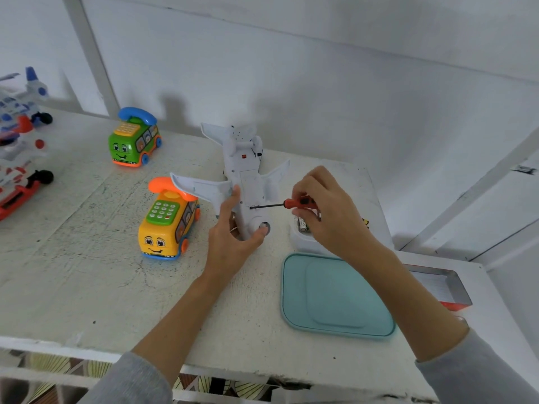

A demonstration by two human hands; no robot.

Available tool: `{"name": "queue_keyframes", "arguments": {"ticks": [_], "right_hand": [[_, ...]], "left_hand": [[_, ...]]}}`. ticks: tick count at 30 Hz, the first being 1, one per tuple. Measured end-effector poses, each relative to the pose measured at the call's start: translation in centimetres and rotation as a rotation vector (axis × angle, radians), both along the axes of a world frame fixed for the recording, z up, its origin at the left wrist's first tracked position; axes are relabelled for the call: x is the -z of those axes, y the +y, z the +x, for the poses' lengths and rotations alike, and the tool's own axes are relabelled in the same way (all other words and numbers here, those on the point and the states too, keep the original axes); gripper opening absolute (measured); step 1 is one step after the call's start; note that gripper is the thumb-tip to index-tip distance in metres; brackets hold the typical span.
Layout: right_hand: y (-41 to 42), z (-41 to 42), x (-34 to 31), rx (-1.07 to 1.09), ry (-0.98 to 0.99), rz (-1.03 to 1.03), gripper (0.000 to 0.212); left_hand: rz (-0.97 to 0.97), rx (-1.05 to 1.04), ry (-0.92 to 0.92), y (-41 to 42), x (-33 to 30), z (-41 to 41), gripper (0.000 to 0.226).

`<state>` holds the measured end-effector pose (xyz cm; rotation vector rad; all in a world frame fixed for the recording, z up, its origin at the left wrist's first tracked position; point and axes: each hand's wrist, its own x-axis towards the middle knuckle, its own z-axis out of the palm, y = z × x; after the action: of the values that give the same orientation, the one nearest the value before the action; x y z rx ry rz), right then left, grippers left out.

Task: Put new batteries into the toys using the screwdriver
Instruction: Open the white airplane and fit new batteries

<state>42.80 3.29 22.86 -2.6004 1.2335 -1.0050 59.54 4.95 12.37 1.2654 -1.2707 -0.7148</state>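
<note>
Teal tray point(294, 290) nearest. Plane point(248, 182) gripped by left hand point(233, 243); screwdriver point(291, 204) pinched by right hand point(323, 211), tip toward 9 o'clock into belly.

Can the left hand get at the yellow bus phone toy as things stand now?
Probably not at once: the left hand grips the white airplane. The yellow bus phone stands just beside it, nothing between, so freeing that hand should suffice.

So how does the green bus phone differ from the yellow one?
The green bus phone has a blue handset and yellow keypad; the yellow bus phone has an orange handset and green keypad. The green one stands farther back, the yellow one beside the left hand. Both have cartoon faces.
</note>
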Motion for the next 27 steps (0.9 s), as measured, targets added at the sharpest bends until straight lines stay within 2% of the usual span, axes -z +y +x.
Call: {"name": "queue_keyframes", "arguments": {"ticks": [2, 5, 10, 12, 14, 19, 21, 22, 25, 27], "right_hand": [[-0.1, 0.0, 0.2, 0.045, -0.022, -0.032, 0.016], [-0.3, 0.1, 0.1, 0.164, -0.007, -0.071, 0.026], [-0.1, 0.4, -0.2, 0.099, -0.020, -0.027, 0.022], [-0.1, 0.5, -0.2, 0.166, 0.008, -0.059, 0.020], [-0.2, 0.5, -0.4, 0.233, 0.047, -0.042, 0.028], [0.3, 0.8, -1.0, 0.093, 0.032, 0.014, 0.021], [0.3, 0.9, -1.0, 0.147, 0.063, -0.029, 0.018], [0.3, 0.8, -1.1, 0.195, 0.089, -0.020, 0.023], [0.4, 0.3, -1.5, 0.284, 0.211, 0.112, 0.037], [0.5, 0.0, -1.7, 0.274, 0.309, 0.188, 0.034]], "left_hand": [[-0.002, -0.007, -0.005, 0.1, 0.1, 0.0, 0.083], [-0.010, -0.006, -0.017, 0.1, 0.2, 0.1, 0.083], [-0.013, -0.011, -0.022, 0.1, 0.1, 0.0, 0.083], [-0.007, -0.011, -0.012, 0.1, 0.2, 0.1, 0.082], [-0.008, -0.005, -0.011, 0.1, 0.1, 0.1, 0.083], [-0.011, -0.003, -0.028, 0.2, 0.0, 0.0, 0.083], [-0.006, -0.018, -0.035, 0.2, 0.0, 0.0, 0.083], [-0.007, -0.026, -0.040, 0.2, 0.0, 0.0, 0.083], [-0.002, -0.017, -0.028, 0.2, -0.3, 0.0, 0.082], [0.007, -0.003, -0.013, 0.2, -0.4, 0.0, 0.082]]}}
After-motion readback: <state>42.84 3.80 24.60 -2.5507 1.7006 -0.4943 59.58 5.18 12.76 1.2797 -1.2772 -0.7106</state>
